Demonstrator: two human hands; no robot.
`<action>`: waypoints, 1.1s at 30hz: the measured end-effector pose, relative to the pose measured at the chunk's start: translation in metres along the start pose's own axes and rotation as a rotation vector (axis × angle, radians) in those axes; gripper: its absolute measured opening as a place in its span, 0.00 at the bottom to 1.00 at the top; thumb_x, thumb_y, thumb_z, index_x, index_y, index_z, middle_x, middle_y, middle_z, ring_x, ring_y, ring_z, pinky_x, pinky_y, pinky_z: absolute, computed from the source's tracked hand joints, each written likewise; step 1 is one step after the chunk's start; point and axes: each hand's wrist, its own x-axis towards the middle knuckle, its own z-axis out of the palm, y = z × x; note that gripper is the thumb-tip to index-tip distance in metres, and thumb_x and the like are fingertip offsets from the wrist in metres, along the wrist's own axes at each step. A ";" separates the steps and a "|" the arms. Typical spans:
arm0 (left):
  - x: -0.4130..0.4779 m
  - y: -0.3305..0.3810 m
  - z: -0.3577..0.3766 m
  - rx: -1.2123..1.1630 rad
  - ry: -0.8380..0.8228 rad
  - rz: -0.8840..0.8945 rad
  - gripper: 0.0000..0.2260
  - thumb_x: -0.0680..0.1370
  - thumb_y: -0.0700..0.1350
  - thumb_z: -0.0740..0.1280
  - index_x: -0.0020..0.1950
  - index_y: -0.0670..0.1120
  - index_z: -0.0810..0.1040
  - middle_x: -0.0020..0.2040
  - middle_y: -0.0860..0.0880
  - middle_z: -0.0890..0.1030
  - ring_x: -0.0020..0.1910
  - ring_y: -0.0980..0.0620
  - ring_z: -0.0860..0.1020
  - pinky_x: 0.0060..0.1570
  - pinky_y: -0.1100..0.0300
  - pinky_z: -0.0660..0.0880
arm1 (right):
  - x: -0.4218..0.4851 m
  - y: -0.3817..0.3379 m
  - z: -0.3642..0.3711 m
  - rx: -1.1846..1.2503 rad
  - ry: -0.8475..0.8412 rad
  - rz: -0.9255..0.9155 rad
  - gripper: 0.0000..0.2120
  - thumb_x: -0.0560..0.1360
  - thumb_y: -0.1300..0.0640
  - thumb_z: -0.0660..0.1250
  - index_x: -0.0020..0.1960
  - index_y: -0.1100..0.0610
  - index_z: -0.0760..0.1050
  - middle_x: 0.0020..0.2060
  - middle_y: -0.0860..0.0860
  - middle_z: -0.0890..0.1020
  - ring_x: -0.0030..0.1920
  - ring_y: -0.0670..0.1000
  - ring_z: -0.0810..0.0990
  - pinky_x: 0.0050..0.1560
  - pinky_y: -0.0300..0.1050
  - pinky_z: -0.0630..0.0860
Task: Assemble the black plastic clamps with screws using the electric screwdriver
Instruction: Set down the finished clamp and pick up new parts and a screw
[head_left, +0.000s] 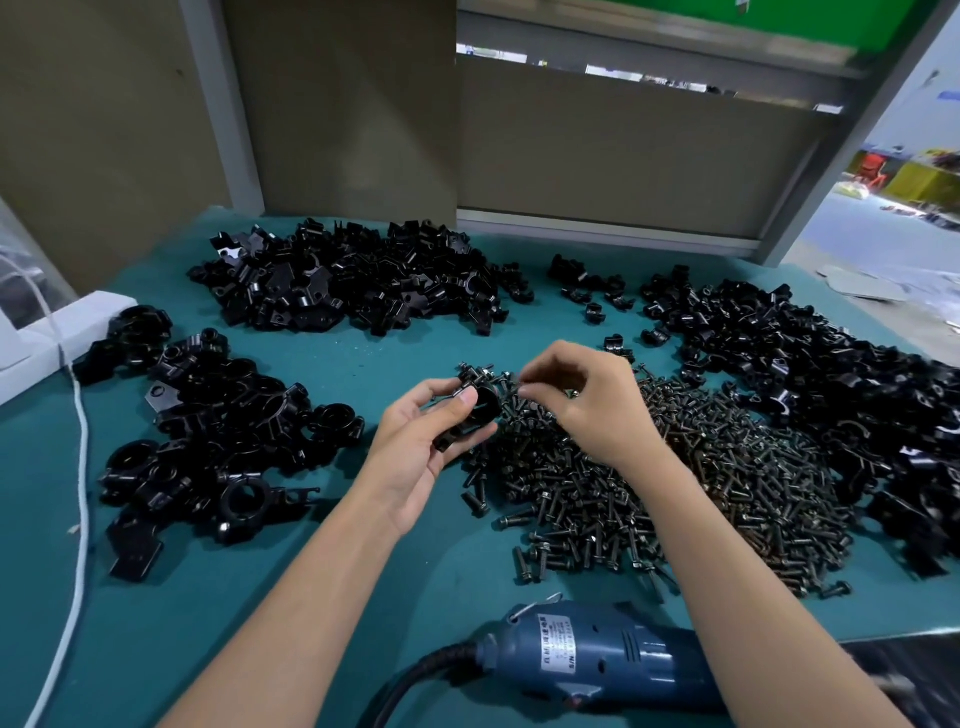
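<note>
It was a factory assembly bench: a teal mat (363, 358) bore a screw heap (753, 467), with black clamp parts (353, 280) piled left, behind and right of it and a corded screwdriver (597, 654) before it.

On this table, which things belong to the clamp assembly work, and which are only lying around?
For the job: clamp in the left hand; screw, it seems, pinched by the right hand; screw pile; clamp part piles; electric screwdriver.
Lying about: white cable; white box at the left edge; brown panels behind.
</note>
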 end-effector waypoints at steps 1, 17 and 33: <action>0.000 0.000 0.000 0.005 -0.002 0.004 0.12 0.69 0.41 0.71 0.50 0.39 0.77 0.48 0.43 0.85 0.49 0.47 0.84 0.46 0.56 0.82 | -0.001 -0.003 0.003 0.020 -0.008 -0.027 0.04 0.71 0.65 0.75 0.45 0.59 0.82 0.39 0.45 0.83 0.42 0.42 0.82 0.49 0.33 0.77; -0.004 0.006 0.001 -0.165 0.010 -0.052 0.14 0.71 0.41 0.69 0.54 0.36 0.77 0.50 0.40 0.85 0.50 0.46 0.84 0.46 0.56 0.82 | -0.003 -0.014 0.008 0.116 -0.040 -0.065 0.07 0.72 0.63 0.74 0.50 0.59 0.84 0.42 0.45 0.85 0.45 0.40 0.83 0.51 0.35 0.78; -0.006 0.011 -0.001 -0.391 0.056 -0.143 0.21 0.69 0.36 0.71 0.61 0.34 0.74 0.51 0.38 0.84 0.52 0.43 0.84 0.48 0.56 0.82 | -0.150 -0.058 -0.045 -0.874 -0.723 -0.038 0.28 0.73 0.30 0.53 0.63 0.44 0.77 0.40 0.48 0.78 0.36 0.46 0.78 0.38 0.34 0.77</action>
